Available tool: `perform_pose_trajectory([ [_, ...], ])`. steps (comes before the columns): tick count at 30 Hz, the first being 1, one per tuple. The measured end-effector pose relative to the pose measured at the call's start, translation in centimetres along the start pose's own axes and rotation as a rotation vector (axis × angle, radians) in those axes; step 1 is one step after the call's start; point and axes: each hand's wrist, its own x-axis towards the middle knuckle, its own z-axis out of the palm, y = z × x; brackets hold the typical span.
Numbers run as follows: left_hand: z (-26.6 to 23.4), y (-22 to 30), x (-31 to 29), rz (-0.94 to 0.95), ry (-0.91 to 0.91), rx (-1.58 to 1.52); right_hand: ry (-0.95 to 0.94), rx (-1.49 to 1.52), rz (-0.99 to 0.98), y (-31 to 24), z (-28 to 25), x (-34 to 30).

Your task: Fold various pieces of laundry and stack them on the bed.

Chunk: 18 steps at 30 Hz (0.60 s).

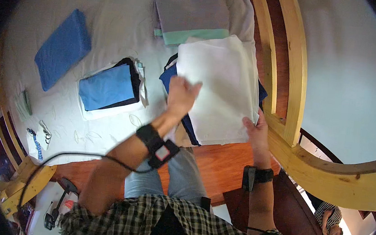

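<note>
A large folded white cloth [218, 84] lies spread in front of me, on top of dark blue cloth [190, 130] that sticks out at both sides. At its left edge my left hand [182, 96] is curled on the cloth, slightly blurred, with the thumb over the top and the fingertips hidden. My right hand [257, 129] pinches the near right corner, thumb above and fingers underneath. Just beyond the white cloth lies folded grey cloth [192, 11] with a mint-green border [195, 36].
On the pale bed sheet [115, 29], to the left, are a small folded pile topped with blue cloth [107, 87] and a flat blue bundle [63, 51]. Wooden bed rails [297, 73] rise at the right. A person [328, 219] appears at the far lower right.
</note>
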Motion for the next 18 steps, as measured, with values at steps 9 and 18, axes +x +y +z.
perform_pose_trajectory([
  [9, 1.4, -4.9, -0.6, -0.305, 0.555, -0.049, -0.026, -0.168, 0.024, 3.0, -0.4, 2.5],
  [18, 1.3, -6.8, 0.4, -0.365, 0.097, -0.582, 0.1, -0.625, -0.198, 3.6, 3.5, 4.3],
])
